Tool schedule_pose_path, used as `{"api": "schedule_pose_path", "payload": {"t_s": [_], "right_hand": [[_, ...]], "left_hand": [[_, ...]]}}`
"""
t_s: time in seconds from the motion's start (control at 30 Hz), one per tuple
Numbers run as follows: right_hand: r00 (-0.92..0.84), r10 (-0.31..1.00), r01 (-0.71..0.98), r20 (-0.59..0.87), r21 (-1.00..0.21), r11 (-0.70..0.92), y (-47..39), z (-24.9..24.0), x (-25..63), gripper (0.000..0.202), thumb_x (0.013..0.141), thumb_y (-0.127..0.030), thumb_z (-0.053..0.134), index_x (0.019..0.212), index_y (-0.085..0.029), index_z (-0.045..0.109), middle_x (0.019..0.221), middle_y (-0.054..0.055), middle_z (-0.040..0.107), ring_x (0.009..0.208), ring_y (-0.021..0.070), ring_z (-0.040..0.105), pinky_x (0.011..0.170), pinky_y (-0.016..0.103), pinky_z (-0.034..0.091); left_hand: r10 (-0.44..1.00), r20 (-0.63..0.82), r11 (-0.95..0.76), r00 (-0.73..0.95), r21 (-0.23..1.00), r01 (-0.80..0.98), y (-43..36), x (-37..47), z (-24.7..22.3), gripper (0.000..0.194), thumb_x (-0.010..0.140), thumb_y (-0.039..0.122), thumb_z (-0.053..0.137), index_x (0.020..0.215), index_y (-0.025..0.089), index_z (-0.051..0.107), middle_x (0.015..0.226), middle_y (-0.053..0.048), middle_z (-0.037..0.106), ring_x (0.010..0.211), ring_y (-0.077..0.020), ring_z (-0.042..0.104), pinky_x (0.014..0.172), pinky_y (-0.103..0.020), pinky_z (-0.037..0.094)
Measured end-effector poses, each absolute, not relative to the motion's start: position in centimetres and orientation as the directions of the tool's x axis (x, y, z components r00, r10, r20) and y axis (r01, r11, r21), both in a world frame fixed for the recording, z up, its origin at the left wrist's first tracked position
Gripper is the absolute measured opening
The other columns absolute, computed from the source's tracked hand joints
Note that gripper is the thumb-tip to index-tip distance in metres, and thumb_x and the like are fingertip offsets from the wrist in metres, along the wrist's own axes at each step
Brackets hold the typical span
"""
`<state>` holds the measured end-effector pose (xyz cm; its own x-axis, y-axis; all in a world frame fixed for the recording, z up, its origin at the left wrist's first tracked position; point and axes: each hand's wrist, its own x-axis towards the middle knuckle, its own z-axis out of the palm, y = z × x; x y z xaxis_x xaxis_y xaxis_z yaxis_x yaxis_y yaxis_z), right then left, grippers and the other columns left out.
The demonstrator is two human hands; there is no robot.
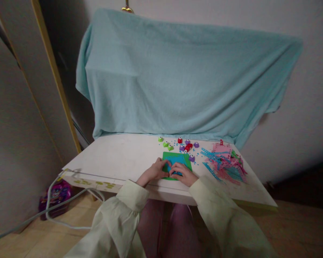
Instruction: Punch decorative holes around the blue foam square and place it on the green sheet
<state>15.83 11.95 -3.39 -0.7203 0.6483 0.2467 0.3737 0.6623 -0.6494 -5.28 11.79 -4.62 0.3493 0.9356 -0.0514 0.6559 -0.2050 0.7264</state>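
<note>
A green board (187,165) with a blue sheet (179,158) on it lies near the table's front edge. My left hand (157,169) rests over its left side, thumb and forefinger curved inward on the blue sheet. Bent down from the right, the fingers of my right hand (183,173) meet close to the left fingertips at the sheet's lower part. Whatever small piece may lie under the fingertips is hidden. Just behind the board are small eye-topped craft punches: a green one (170,147), a red one (188,147) and a purple one (192,158), among several others.
Punched pink paper scraps (226,165) and blue strips (212,154) pile up on the right of the white table (118,154). Tiny blue bits lie among the punches. A light blue cloth (183,79) hangs behind. A pale cable (48,200) loops at the left corner.
</note>
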Motion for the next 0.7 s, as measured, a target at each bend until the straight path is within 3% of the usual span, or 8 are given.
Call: {"api": "schedule_pose_path", "payload": {"t_s": [0.4,0.6,0.7], "right_hand": [[-0.734,0.652,0.306,0.191,-0.763,0.569,12.2,-3.1,18.5,0.018,0.083,-0.039,0.069,0.085,-0.021,0.072,0.109,0.007,0.055,0.109,0.0214,0.054,0.103,0.039,0.038],[-0.769,0.622,0.258,0.145,-0.82,0.511,12.4,-1.8,19.5,0.034,0.086,-0.038,0.065,0.117,-0.024,0.063,0.118,0.007,0.058,0.116,0.0228,0.052,0.102,0.041,0.039],[-0.756,0.627,0.241,0.187,-0.811,0.533,12.4,-1.9,19.3,0.029,0.087,-0.034,0.063,0.114,-0.023,0.065,0.118,0.008,0.058,0.115,0.0231,0.053,0.101,0.042,0.04]], "left_hand": [[0.932,-0.071,-0.198,0.355,0.72,0.665,11.5,-5.4,-4.0,0.048,0.067,0.03,0.072,0.114,0.028,0.06,0.099,-0.002,0.042,0.084,-0.0166,0.052,0.082,-0.029,0.045],[0.949,-0.015,-0.215,0.315,0.703,0.678,10.8,-4.8,-3.9,0.04,0.074,0.042,0.068,0.111,0.028,0.061,0.099,-0.002,0.045,0.086,-0.0175,0.053,0.086,-0.031,0.043],[0.964,0.003,-0.198,0.264,0.671,0.714,10.7,-4.4,-4.1,0.041,0.074,0.047,0.069,0.11,0.028,0.061,0.099,-0.003,0.045,0.085,-0.0183,0.054,0.085,-0.032,0.043]]}}
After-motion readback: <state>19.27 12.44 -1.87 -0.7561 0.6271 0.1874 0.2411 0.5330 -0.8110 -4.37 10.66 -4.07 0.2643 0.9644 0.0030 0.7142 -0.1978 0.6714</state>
